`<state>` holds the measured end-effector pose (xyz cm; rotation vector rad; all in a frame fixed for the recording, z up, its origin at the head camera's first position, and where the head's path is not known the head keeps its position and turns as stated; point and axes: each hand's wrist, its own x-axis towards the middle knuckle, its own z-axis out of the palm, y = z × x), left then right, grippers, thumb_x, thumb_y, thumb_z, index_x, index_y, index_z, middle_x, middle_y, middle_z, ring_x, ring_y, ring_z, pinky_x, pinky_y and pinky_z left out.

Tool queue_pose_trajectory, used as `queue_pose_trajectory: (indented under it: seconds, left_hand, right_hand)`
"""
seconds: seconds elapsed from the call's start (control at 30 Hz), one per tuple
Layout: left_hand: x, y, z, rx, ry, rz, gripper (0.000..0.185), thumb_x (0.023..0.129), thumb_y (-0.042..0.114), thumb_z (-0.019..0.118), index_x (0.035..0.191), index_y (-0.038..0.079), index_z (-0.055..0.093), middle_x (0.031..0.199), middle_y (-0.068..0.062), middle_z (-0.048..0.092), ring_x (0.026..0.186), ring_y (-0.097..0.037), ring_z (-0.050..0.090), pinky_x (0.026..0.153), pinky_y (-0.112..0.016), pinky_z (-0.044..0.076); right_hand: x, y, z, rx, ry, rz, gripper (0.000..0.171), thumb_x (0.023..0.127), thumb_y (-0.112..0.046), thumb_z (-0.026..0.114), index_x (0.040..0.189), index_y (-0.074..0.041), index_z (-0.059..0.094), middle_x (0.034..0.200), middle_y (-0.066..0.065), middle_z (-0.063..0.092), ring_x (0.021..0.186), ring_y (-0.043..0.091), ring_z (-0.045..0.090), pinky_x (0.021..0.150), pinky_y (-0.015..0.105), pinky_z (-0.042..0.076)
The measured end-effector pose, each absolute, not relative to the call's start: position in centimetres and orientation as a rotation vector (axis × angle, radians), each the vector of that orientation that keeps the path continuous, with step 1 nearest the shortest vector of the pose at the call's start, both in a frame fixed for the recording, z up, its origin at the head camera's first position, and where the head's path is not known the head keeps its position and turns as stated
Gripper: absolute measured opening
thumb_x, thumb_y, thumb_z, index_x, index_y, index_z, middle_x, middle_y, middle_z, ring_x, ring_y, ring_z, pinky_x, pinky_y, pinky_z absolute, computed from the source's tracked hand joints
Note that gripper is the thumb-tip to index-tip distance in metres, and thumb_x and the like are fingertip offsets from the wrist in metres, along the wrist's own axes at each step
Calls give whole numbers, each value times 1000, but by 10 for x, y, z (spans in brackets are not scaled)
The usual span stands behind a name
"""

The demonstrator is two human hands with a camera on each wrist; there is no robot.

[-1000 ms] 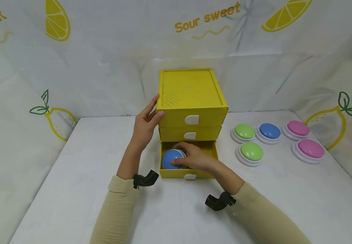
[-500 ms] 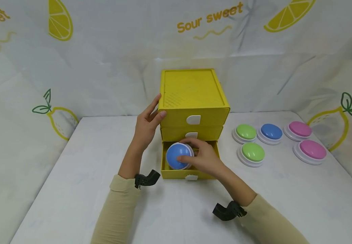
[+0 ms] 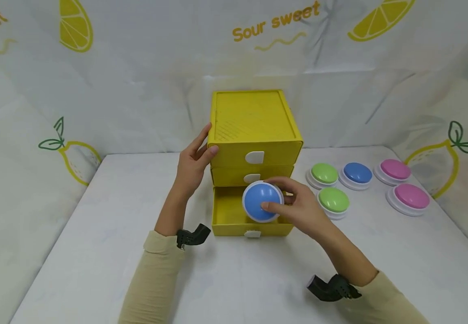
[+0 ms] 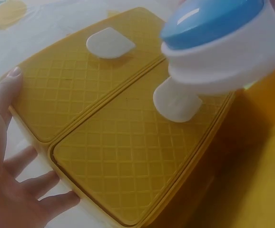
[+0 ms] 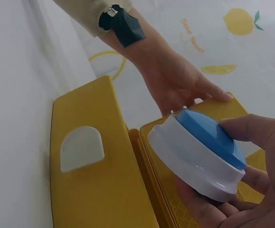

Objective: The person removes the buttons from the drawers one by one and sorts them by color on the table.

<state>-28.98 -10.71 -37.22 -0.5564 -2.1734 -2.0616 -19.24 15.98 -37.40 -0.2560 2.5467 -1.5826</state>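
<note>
Yellow three-drawer cabinet [image 3: 254,135] at table [image 3: 96,252] centre, top two drawers closed, bottom drawer [image 3: 234,220] pulled out, with nothing visible in the exposed left part; right part hidden behind hand and button. Blue button [image 3: 262,202] on white base held above the open drawer, clear of its floor, gripped by right hand [image 3: 302,207] with thumb on the dome and fingers curled round the rim. Left hand [image 3: 193,164] flat against the cabinet's left side, fingers straight, thumb at the top front corner. To the right on the table, well apart from the cabinet: two green buttons [image 3: 334,199], another blue one [image 3: 357,172], two pink ones [image 3: 411,195]. Base of near green button partly cut off by right hand. Middle drawer handle partly covered by the held button.
</note>
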Motion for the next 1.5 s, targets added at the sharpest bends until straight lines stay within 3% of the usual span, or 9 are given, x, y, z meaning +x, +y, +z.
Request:
queue_pose_trajectory:
  seconds: [0.27,0.43,0.7,0.77,0.93,0.97,1.1,1.23,1.5]
  left_hand:
    - [-290,-109,-373,-551,-2168,-2067,57,103,30,60,154,43,38,165,17,31,147,-15,45,117,-40,44]
    - [-290,-109,-372,-557,-2156,-2081,57,104,27,59,155,40,38,165,15,32,147,-16,45,117,-40,44]
    - [-290,-107,-371,-558,-2163,-2067,57,103,28,59,155,41,38,165,15,32,146,-16,46,117,-39,44]
    - [-289,-107,-371,-556,-2168,-2065,57,103,29,59,154,41,38,165,15,32,146,-16,46,116,-39,45]
    - [-288,-108,-370,-552,-2178,-2058,57,103,29,59,154,41,38,165,15,31,147,-15,45,116,-39,45]
    - [-288,-109,-370,-548,-2180,-2056,57,103,29,59,154,41,38,165,15,31,147,-15,44,117,-39,44]
    - [-288,-109,-371,-542,-2177,-2057,57,104,28,59,155,40,37,165,15,31,149,-15,42,117,-40,44]
    - [-289,-108,-371,-555,-2167,-2060,57,104,28,59,155,39,38,165,15,31,148,-15,43,116,-40,45]
    - [-290,-106,-372,-598,-2149,-2087,57,104,28,58,155,39,36,166,13,30,147,-17,44,116,-40,45]
  right_hand:
    - [-183,197,-371,-169,2677,-1533,54,93,-28,74,142,-15,55,144,19,55,108,32,69,91,40,62]
    - [-180,225,-374,-109,2762,-1516,56,95,-30,71,146,-16,52,145,20,54,111,35,67,85,27,62]
    - [-187,271,-387,98,2821,-1542,62,98,-33,67,151,-10,45,148,26,49,93,-9,61,76,7,52]
    - [-189,282,-390,141,2809,-1589,61,98,-33,66,151,-11,45,139,13,55,92,-13,59,76,6,53]
    - [-195,310,-397,270,2771,-1635,62,99,-37,64,154,-18,42,136,8,51,105,0,52,77,5,53]
    - [-196,315,-398,295,2754,-1647,62,99,-38,64,155,-20,41,141,13,47,106,2,50,77,5,53]
    - [-200,334,-403,371,2574,-1887,61,99,-31,66,154,-20,41,142,17,41,98,1,52,74,6,55]
    - [-199,353,-411,377,2385,-2160,56,97,-22,69,149,-23,48,136,6,45,94,-1,55,72,8,56]
    - [-192,384,-435,462,2124,-2397,51,99,-17,65,145,-26,44,124,-16,41,98,1,54,69,11,58]
